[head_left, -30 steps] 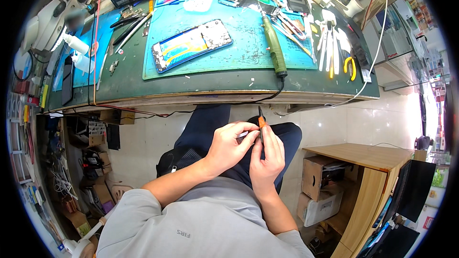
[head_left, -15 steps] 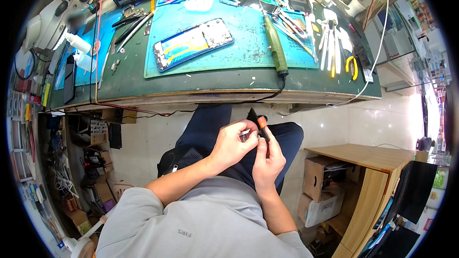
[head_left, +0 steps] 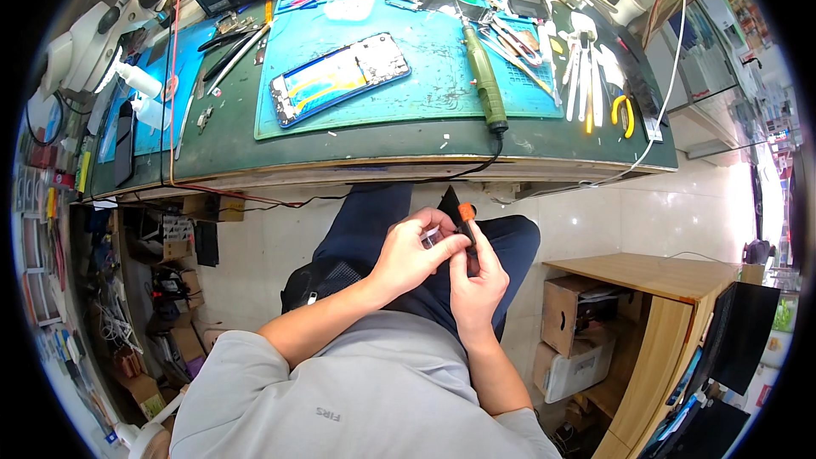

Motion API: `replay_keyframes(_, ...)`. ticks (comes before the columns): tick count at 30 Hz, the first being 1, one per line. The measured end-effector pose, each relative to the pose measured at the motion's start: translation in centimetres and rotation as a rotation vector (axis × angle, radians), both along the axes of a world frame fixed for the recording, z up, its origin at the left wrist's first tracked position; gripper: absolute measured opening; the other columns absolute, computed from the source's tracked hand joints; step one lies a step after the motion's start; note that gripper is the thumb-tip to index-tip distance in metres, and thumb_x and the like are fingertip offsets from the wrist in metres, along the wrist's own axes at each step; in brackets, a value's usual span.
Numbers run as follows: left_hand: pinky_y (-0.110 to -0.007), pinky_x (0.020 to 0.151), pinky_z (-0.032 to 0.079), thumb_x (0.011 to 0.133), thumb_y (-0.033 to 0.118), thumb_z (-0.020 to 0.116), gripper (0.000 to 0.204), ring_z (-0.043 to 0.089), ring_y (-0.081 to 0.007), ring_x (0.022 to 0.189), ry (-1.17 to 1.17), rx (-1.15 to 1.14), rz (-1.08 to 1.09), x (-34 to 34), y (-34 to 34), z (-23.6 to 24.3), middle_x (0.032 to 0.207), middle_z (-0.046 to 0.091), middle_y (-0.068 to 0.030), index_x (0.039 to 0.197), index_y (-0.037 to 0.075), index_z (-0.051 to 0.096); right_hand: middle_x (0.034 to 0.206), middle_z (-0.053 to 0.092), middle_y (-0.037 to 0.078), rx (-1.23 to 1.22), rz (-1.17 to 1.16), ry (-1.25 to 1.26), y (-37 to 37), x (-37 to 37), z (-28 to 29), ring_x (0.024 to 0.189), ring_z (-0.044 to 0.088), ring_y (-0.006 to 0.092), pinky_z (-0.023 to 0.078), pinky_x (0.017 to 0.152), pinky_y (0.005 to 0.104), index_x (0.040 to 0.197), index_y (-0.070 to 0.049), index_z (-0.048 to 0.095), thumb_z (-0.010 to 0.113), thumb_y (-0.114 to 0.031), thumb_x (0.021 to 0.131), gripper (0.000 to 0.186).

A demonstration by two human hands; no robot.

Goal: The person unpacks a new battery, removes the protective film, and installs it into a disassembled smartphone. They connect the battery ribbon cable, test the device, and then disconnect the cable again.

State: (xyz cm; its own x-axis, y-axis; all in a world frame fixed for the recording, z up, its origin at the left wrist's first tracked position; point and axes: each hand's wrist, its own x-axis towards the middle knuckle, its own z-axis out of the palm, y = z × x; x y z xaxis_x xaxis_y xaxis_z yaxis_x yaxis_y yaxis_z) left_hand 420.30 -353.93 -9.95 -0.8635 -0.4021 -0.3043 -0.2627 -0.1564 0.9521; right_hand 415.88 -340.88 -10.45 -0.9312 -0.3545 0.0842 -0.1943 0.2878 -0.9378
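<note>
Turned since a second ago, the black-and-orange piece (head_left: 467, 212) now shows a broad, pointed black end past its orange band. It is above the lap, just off the bench's (head_left: 340, 149) front edge. Fingers of the right hand (head_left: 478, 291), pointing benchward, grasp it; the left hand (head_left: 410, 257), angled inward, pinches a small pale thing (head_left: 428, 238). Dark lettering (head_left: 328, 415) marks the grey shirt (head_left: 272, 404).

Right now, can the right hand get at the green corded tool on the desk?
Probably, though not free-handed: the right hand appears occupied with a black-and-orange piece. The green corded tool lies ahead, handle end toward the hand, with nothing visible covering its handle.
</note>
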Motion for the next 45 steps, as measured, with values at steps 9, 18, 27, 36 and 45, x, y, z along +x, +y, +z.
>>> replay_keyframes(9,-0.022,0.059,0.042,0.103,0.013,0.066,0.019,0.051,-0.0043,0.069,0.043,0.143,-0.118,0.2,-1.7,-0.9,0.085,0.066,0.0014,0.115,0.0,0.073,0.088,0.072,0.004,-0.085,-0.051,-0.06,0.7,-1.4,0.1,0.07,0.059,0.0075,0.049,0.064,0.0239,0.125,0.001,0.07,0.064,-0.006,0.102,0.024)
replay_keyframes(18,-0.024,0.057,0.04,0.114,0.03,0.047,0.037,0.041,-0.0054,0.064,-0.015,0.392,-0.083,-0.6,-1.9,-0.8,0.086,0.054,0.001,0.113,-0.001,0.067,0.124,0.074,0.014,0.293,0.062,0.762,1.8,-2.5,-0.2,0.121,0.068,0.0323,0.058,0.099,0.0405,0.119,-0.004,0.077,0.067,0.012,0.082,0.041)
replay_keyframes(27,-0.024,0.056,0.042,0.106,0.043,0.062,0.043,0.047,-0.0059,0.065,-0.102,0.018,-0.188,-0.9,-1.6,-0.7,0.082,0.054,0.0024,0.101,0.001,0.065,0.122,0.075,0.013,0.239,0.115,0.819,1.6,-2.3,-0.7,0.122,0.068,0.032,0.059,0.099,0.0412,0.115,-0.003,0.078,0.069,0.01,0.081,0.038)
replay_keyframes(36,-0.023,0.055,0.038,0.1,0.034,0.074,0.037,0.048,-0.0048,0.063,-0.087,0.263,-0.158,-0.7,-2.2,0.5,0.076,0.056,0.0038,0.107,-0.002,0.07,0.107,0.078,0.013,0.07,0.086,0.504,1.7,-2.4,-1.0,0.098,0.076,0.0301,0.059,0.093,0.0411,0.115,0.0,0.075,0.072,0.004,0.09,0.026)
replay_keyframes(45,-0.024,0.053,0.038,0.099,0.025,0.073,0.026,0.048,-0.0051,0.06,-0.117,0.18,-0.147,-0.8,-2.0,0.3,0.071,0.057,0.003,0.106,0.0,0.072,0.093,0.077,0.009,-0.04,0.033,0.061,2.1,-1.5,-1.0,0.079,0.07,0.0141,0.053,0.072,0.0266,0.121,0.004,0.073,0.072,-0.006,0.099,0.025)
